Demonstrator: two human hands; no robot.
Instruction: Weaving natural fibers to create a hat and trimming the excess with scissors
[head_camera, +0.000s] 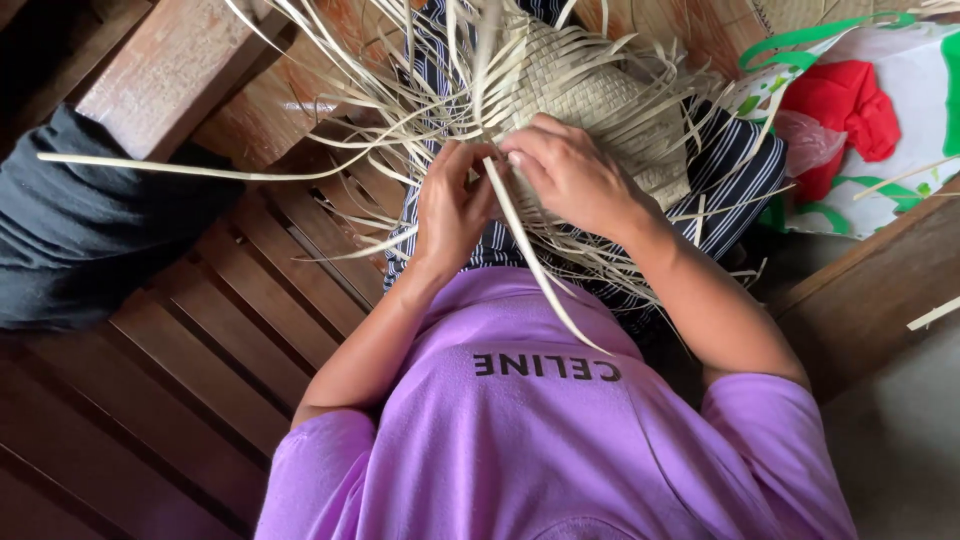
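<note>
Wooden slats (230, 330) are lying under you. You are resting the woven mat (590, 90) on your lap at twelve o'clock. Your left hand (450, 205) and right hand (570, 175) are pinching one thin, bendy strip (530, 255). It looks light and snappy, so hold it near the weave.

A slatted wooden bench (230, 330) carries a dark folded cloth (80, 230) at its far left.
</note>
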